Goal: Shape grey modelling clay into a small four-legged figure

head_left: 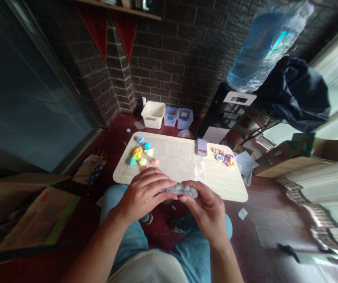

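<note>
Both hands (174, 198) squeeze a soft, lumpy grey clay lump (182, 190).

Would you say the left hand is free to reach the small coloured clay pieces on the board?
Probably not yet: the left hand and right hand both grip the grey clay. The path to the coloured pieces on the board looks open.

This looks like a home corner with a dark brick wall (171, 59). Cardboard boxes (33, 220) lie left, and small plastic storage tubs (169, 115) stand far by the wall.
</note>
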Available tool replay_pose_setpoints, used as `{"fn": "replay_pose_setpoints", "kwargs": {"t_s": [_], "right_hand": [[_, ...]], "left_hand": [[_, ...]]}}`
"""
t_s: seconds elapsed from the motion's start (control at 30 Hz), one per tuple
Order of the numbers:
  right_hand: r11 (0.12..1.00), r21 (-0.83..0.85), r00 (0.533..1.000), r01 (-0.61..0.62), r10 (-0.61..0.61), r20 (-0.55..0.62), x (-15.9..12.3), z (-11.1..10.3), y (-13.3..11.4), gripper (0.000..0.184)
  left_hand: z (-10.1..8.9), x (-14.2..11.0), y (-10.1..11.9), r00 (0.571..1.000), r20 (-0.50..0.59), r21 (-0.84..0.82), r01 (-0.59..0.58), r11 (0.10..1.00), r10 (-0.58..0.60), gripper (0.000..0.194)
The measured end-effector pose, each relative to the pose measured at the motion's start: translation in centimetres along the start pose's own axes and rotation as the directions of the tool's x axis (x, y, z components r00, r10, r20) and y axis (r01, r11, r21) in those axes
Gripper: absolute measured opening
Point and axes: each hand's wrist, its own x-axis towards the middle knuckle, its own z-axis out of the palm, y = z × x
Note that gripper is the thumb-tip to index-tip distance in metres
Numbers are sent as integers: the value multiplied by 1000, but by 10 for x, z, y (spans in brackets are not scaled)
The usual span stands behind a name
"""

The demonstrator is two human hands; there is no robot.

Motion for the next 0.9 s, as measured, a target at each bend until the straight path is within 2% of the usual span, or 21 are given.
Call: {"fn": "replay_pose_setpoints", "kwargs": {"t_s": [0.1,0.2,0.3,0.37,0.4,0.47,0.57,0.63,0.73,0.8,0.9], "right_hand": [[1000,-4,998,-2,2,-55,-1,3,2,17],[998,-67,995,18,-24,-93,2,1,1,20],[985,-133,992,112,-103,78,7,-6,-1,25],[974,-147,973,173,-146,180,10,-10,-2,28],[969,-159,970,188,-158,186,11,-10,-2,29],[963,-199,980,183,-162,118,11,-6,-1,26],[956,-259,981,140,-170,-98,7,14,3,23],[954,-273,948,128,-198,-249,4,30,6,26],[958,-254,900,134,-224,-373,2,48,12,31],[962,-238,890,137,-225,-397,2,56,18,35],[969,-209,903,132,-204,-379,-3,64,26,48]], "left_hand": [[1,3,2,998,8,4,56,998,-56,16],[0,6,6,982,121,45,143,989,-148,18],[0,8,10,918,319,129,206,970,-237,32],[2,8,11,866,417,150,235,960,-277,33],[5,7,11,846,440,146,261,954,-299,30],[13,7,13,823,429,123,355,927,-372,22],[27,6,15,783,317,26,556,830,-535,22],[36,4,16,750,261,-130,651,748,-607,29],[43,2,16,700,298,-449,703,551,-649,35],[43,1,16,639,384,-616,715,331,-666,37],[40,4,17,540,493,-746,666,-13,-682,38]]}}
